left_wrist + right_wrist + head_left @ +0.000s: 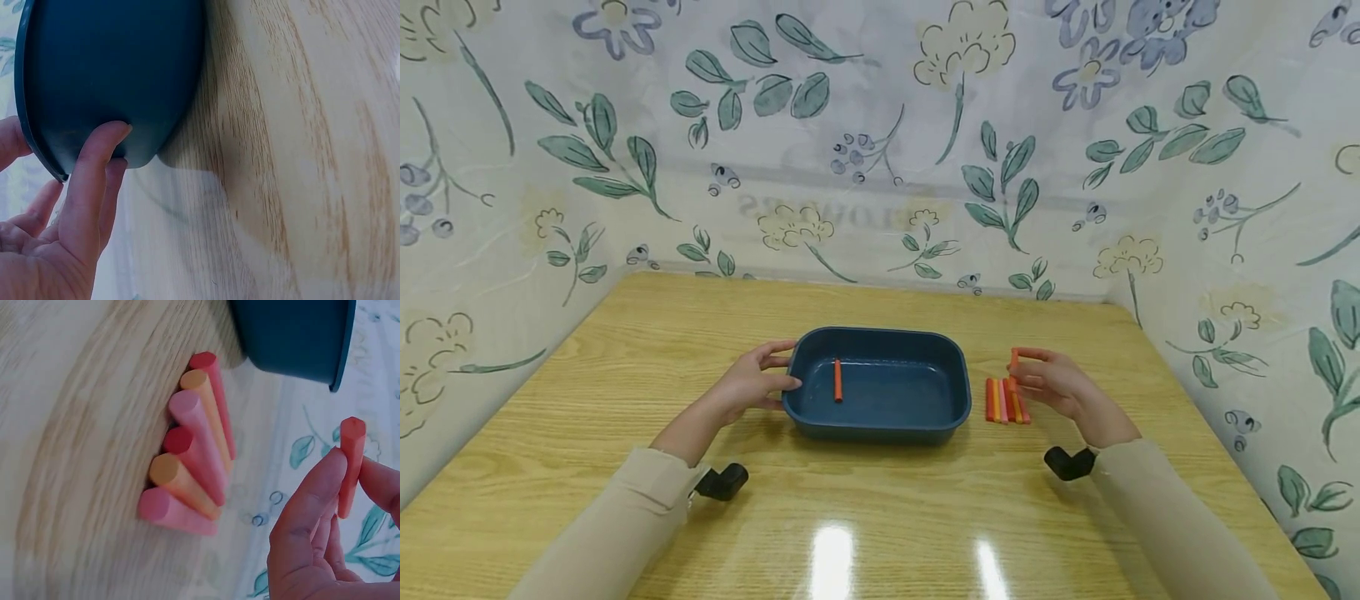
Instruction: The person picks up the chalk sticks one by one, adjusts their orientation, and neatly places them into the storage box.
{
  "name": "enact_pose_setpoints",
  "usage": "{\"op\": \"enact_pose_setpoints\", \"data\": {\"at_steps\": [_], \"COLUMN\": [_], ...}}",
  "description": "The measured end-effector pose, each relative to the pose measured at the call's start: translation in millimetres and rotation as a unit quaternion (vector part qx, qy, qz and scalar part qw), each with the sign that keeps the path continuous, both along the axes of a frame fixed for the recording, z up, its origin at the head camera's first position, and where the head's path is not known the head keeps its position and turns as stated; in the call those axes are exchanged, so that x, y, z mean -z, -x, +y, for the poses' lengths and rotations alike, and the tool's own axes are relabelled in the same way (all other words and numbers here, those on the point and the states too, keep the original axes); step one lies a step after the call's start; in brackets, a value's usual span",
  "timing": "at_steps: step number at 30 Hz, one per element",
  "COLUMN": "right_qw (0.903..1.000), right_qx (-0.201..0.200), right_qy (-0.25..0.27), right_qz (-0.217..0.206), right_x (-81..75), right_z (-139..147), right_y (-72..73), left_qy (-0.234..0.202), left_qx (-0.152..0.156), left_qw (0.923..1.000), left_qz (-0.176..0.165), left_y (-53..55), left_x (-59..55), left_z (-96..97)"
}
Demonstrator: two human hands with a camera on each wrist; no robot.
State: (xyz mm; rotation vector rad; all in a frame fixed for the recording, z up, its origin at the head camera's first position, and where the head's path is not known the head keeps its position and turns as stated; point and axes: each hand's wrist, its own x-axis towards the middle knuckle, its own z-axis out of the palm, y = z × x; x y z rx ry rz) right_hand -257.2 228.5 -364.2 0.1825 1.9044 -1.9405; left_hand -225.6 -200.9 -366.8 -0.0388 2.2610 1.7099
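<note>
A dark blue rectangular tub stands on the table, with one orange-red crayon lying inside toward its left end. My left hand holds the tub's left end by the rim; in the left wrist view, fingers press against its outer wall. Raised over the row of crayons to the right, my right hand pinches an orange-red six-sided crayon between thumb and finger, roughly upright. Beneath it lie several red, orange and pink crayons side by side, partly covered by the hand in the head view.
The wood-grain table carries the tub in the middle and the crayon row close to the tub's right end. Flower-printed cloth stands behind the table and along both sides. A black wrist mount sticks out beside each sleeve.
</note>
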Motion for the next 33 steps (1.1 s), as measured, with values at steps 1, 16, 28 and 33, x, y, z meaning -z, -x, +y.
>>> {"op": "enact_pose_setpoints", "data": {"at_steps": [1,16,28,33], "right_qw": [1.0,0.9994,0.9991,0.9988], "right_qx": [-0.001,-0.006,-0.018,-0.012], "right_qy": [0.0,0.034,0.038,0.044], "right_qz": [0.0,-0.003,-0.009,-0.017], "right_x": [-0.7,-18.1,-27.4,-29.9], "right_z": [-1.5,-27.6,-49.0,-59.3], "right_y": [0.4,11.0,18.7,21.2], "left_qy": [0.0,0.007,0.007,0.005], "left_qx": [0.0,0.001,0.002,0.003], "left_qw": [1.0,1.0,1.0,1.0], "left_qz": [0.0,0.004,0.006,0.005], "left_y": [0.0,0.1,0.0,0.1], "left_x": [0.1,-0.4,-1.2,-1.4], "left_z": [-0.1,0.7,0.8,1.7]}}
